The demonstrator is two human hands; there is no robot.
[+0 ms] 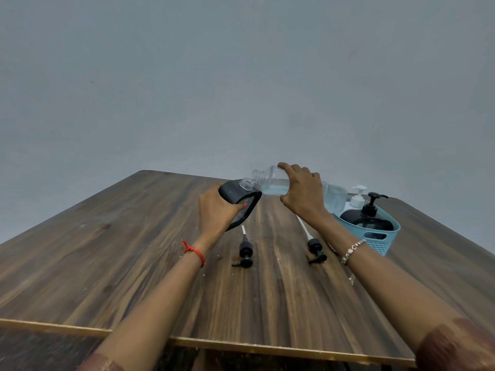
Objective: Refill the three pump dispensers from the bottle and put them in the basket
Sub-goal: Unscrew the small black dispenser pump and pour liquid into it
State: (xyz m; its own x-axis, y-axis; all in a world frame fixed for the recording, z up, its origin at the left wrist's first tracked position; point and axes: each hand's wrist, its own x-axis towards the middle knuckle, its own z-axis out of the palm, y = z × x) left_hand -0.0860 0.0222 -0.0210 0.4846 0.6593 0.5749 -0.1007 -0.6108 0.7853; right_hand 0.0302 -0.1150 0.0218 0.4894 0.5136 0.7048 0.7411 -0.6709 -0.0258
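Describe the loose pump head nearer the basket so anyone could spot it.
Start at the wooden table, then find the teal basket at its right. The pump head lies just left of that basket, beside the right forearm. Unlike the other loose pump head, its white tube is longer and points toward the right hand.

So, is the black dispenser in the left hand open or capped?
Open: the black dispenser has a bare threaded neck, no pump screwed on.
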